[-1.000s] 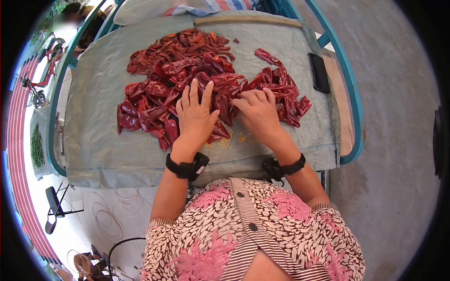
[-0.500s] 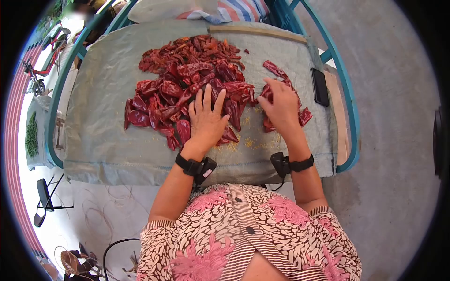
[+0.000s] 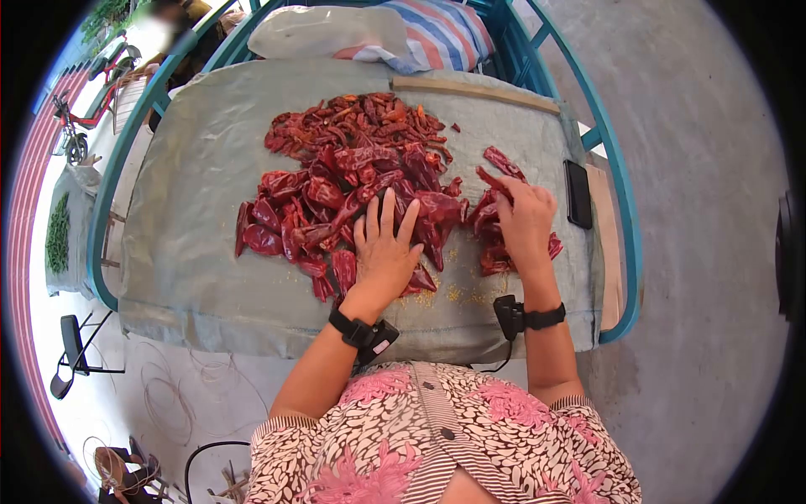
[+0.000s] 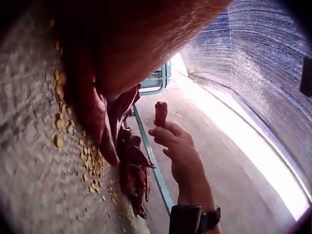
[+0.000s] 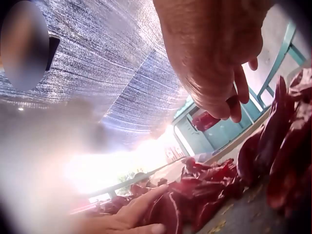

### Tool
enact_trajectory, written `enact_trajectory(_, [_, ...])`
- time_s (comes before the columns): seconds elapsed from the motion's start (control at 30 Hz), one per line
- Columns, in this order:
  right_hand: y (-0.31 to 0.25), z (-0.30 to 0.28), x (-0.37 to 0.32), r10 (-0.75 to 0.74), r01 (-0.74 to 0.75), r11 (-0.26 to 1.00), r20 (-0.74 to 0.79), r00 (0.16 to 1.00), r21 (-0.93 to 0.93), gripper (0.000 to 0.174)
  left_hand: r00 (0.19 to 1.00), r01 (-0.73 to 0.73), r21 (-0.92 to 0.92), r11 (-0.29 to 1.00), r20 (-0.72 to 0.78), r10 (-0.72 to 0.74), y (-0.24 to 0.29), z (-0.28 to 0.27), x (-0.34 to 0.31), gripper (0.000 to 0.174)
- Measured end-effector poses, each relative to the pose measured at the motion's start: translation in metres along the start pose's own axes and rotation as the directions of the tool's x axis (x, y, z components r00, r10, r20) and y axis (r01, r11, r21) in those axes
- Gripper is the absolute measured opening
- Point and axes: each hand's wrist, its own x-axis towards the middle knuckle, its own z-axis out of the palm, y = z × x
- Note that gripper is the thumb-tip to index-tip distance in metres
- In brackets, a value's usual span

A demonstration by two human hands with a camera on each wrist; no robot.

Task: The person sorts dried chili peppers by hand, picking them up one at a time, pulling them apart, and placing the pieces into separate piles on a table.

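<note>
Dried red peppers (image 3: 327,193) lie heaped on a grey-green woven sheet (image 3: 193,168). The left hand (image 3: 383,259) rests on the heap's near edge, its fingers spread and straight. Above a smaller pile of peppers (image 3: 495,262) at the right, the right hand (image 3: 529,227) pinches one red pepper (image 3: 490,180). That pinched pepper (image 4: 161,113) stands up from the fingertips of the right hand (image 4: 183,151) in the left wrist view. In the right wrist view the pepper (image 5: 204,122) hangs at the fingers, partly hidden by the right hand (image 5: 214,63).
A black phone (image 3: 578,194) lies at the sheet's right edge, inside a teal metal rail (image 3: 617,210). Along the far edge runs a wooden strip (image 3: 474,92), with a striped sack (image 3: 437,38) behind it. Yellow seeds (image 3: 453,294) are scattered near the front.
The right hand has moved away from the main heap to the smaller pile and now holds a pepper raised. The left hand stays on the heap. The head view has shifted.
</note>
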Motion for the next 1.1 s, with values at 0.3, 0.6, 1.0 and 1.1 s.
enact_trajectory(0.3, [-0.004,0.045,0.013,-0.28,0.27,0.958,0.112,0.954,0.091,0.039,1.0,0.005,0.043,0.999,0.019,-0.006,0.005,-0.007,0.003,0.087])
enact_trajectory(0.6, [0.018,0.027,0.028,-0.136,0.118,0.986,0.164,0.977,0.116,0.021,1.0,-0.014,0.065,0.998,0.007,0.013,0.006,-0.011,0.002,0.084])
enact_trajectory(1.0, [-0.034,0.088,0.039,-0.103,0.01,0.899,0.189,0.976,0.439,0.044,1.0,-0.02,0.139,0.99,0.007,0.019,0.007,-0.013,0.004,0.079])
enact_trajectory(1.1, [-0.027,0.1,0.036,-0.111,0.046,0.899,0.125,0.986,0.436,0.038,1.0,-0.028,0.153,0.988,0.006,0.028,0.006,-0.013,0.005,0.078])
